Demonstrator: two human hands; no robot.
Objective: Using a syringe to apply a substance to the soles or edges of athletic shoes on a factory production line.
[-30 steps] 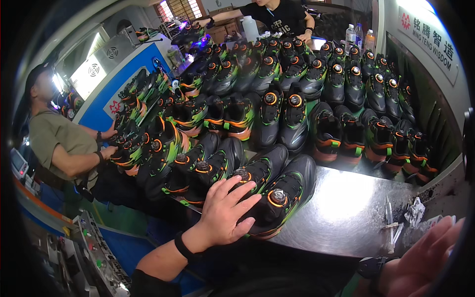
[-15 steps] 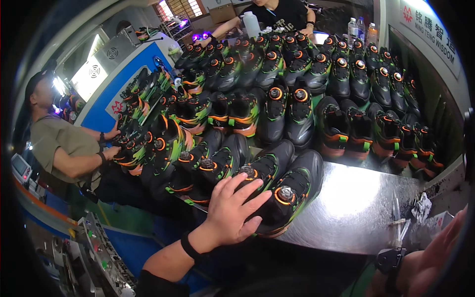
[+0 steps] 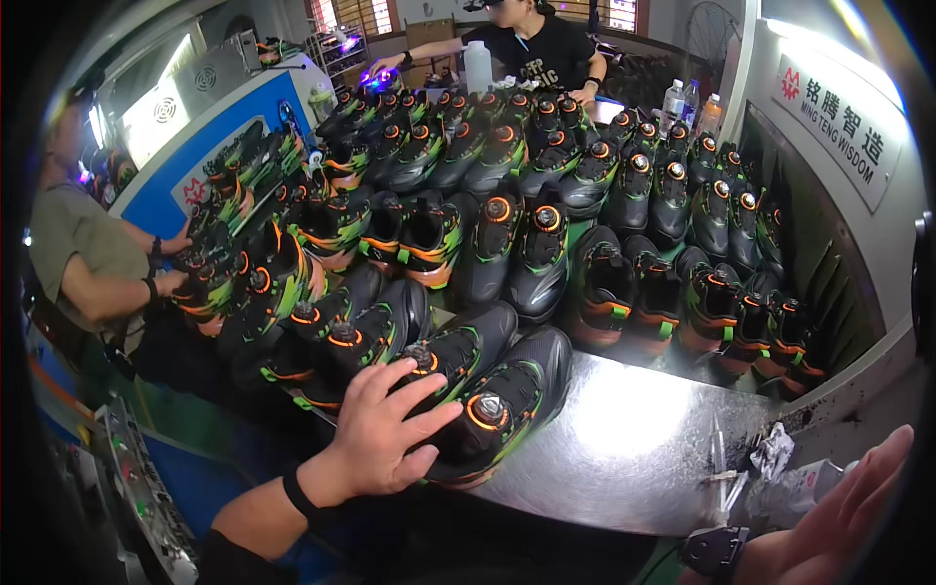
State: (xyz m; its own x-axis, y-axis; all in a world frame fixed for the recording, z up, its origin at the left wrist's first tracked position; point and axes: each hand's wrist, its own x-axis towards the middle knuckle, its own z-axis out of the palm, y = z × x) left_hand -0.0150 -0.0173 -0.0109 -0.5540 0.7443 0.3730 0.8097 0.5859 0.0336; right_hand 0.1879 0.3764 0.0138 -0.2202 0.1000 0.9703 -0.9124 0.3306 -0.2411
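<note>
My left hand (image 3: 378, 434) has its fingers spread over the heel end of a pair of black sneakers at the table's near edge. Its fingertips reach the orange-ringed lacing dials of the left sneaker (image 3: 466, 349) and the right sneaker (image 3: 522, 390), apparently lying on them rather than gripping. Both shoes are dark, with green and orange trim, and point away from me. At the lower right my right hand (image 3: 846, 517) is held up with straight fingers and nothing in it, beside a crumpled white wad (image 3: 773, 447). A watch is on that wrist.
Rows of similar sneakers (image 3: 507, 244) cover the metal table (image 3: 614, 478). White sticks (image 3: 726, 487) lie at its right end. Bottles (image 3: 673, 105) stand at the far right, a white jug (image 3: 478, 66) at the back. Two co-workers (image 3: 546, 58) stand at the far side and left.
The whole scene has shifted left and slightly down in the view. My left hand stays over the same pair. More of my right hand shows, with fingers still extended.
</note>
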